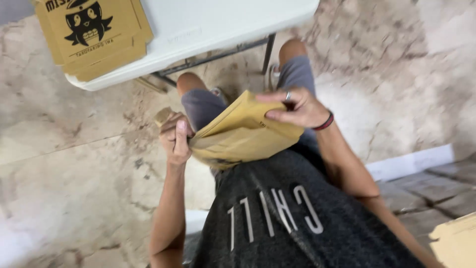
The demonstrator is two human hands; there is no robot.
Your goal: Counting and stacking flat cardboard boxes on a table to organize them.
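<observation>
1. Left hand (176,139): fingers curled tight around the left edge of a flat cardboard sheet (243,131), thumb pointing up.
2. Right hand (297,106): fingers pressed down on the sheet's upper right edge, clamped on it; a ring and a dark wristband are visible.
3. The sheet sits over the person's lap, bent and partly folded, clear of the table.
4. White table (208,25): a stack of flat cardboard boxes (91,34) lies at its left corner, slightly overhanging the edge.
</observation>
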